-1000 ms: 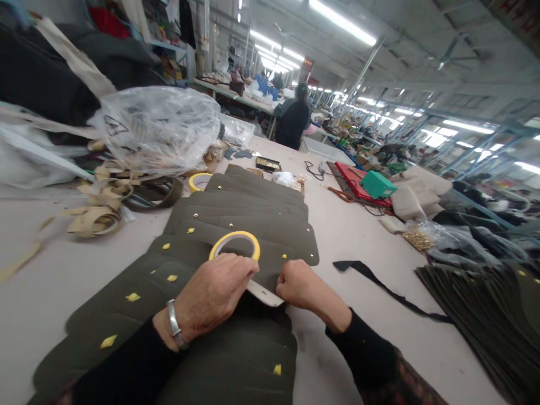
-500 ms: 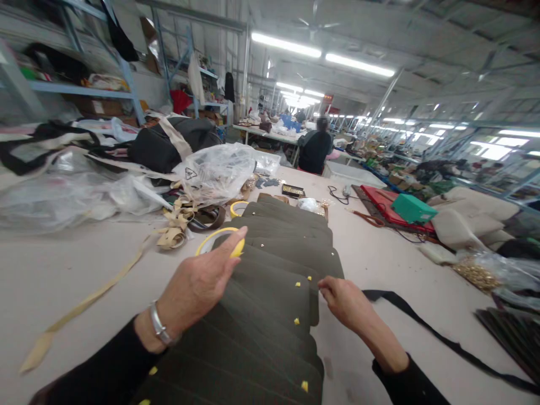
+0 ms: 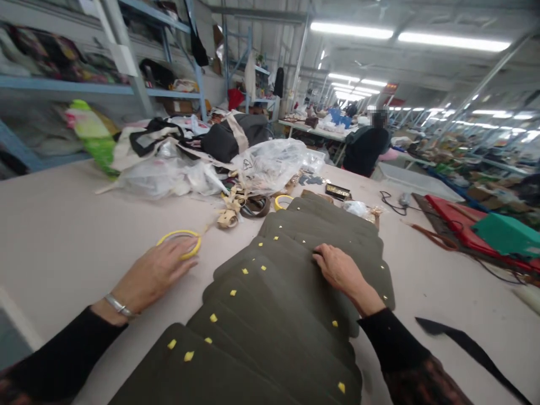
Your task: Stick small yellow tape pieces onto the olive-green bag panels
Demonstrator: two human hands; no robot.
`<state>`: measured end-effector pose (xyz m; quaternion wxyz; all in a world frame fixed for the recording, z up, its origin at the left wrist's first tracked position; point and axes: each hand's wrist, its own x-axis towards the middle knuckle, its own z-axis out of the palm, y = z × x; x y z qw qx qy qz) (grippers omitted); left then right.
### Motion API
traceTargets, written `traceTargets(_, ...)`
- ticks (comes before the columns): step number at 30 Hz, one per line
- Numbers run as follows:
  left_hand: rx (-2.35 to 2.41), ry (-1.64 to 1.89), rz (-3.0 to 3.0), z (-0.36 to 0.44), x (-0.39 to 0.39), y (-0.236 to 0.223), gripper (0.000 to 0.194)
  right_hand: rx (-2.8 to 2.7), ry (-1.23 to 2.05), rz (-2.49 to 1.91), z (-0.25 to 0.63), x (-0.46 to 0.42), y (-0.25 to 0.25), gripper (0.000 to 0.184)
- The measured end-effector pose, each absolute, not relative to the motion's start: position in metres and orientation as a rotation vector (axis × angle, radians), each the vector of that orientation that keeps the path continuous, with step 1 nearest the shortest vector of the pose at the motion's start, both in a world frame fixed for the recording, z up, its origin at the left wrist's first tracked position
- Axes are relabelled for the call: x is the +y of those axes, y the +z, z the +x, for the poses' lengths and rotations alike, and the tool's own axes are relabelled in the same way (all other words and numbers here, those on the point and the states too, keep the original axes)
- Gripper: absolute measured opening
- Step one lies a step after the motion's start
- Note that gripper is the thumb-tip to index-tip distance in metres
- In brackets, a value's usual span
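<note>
A long row of overlapping dark olive panels (image 3: pixel 291 281) with small yellow tape squares runs down the table's middle. My left hand (image 3: pixel 154 273) lies to their left on the table, fingers resting on a yellow tape roll (image 3: pixel 179 243) that sits flat. My right hand (image 3: pixel 337 270) rests palm down on one of the panels, fingers spread and holding nothing.
Clear plastic bags (image 3: pixel 270 163), beige strap scraps (image 3: pixel 230 208) and a second tape roll (image 3: pixel 282 201) lie beyond. A dark strap (image 3: pixel 464 346) lies at right, near a red mat (image 3: pixel 459 222) and a green box (image 3: pixel 504 236). A seated person (image 3: pixel 367 147) works farther back.
My left hand carried the yellow tape roll off the panels and set it on the table to the left. My right hand let go of a pale strip and moved onto the panels.
</note>
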<state>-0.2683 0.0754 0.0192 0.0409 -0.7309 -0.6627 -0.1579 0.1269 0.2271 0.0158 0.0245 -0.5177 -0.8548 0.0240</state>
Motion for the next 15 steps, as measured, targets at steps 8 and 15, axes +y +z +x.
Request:
traceTargets(8,-2.088,-0.465,-2.144,-0.266,-0.049,-0.02,0.065,-2.652,0.167,-1.645,0.11,0.216,0.016,0.031)
traceTargets(15,-2.117,-0.577,-1.894,-0.234,-0.134,-0.053,0.084,-2.677,0.393,-1.63,0.112,0.212,0.006,0.037)
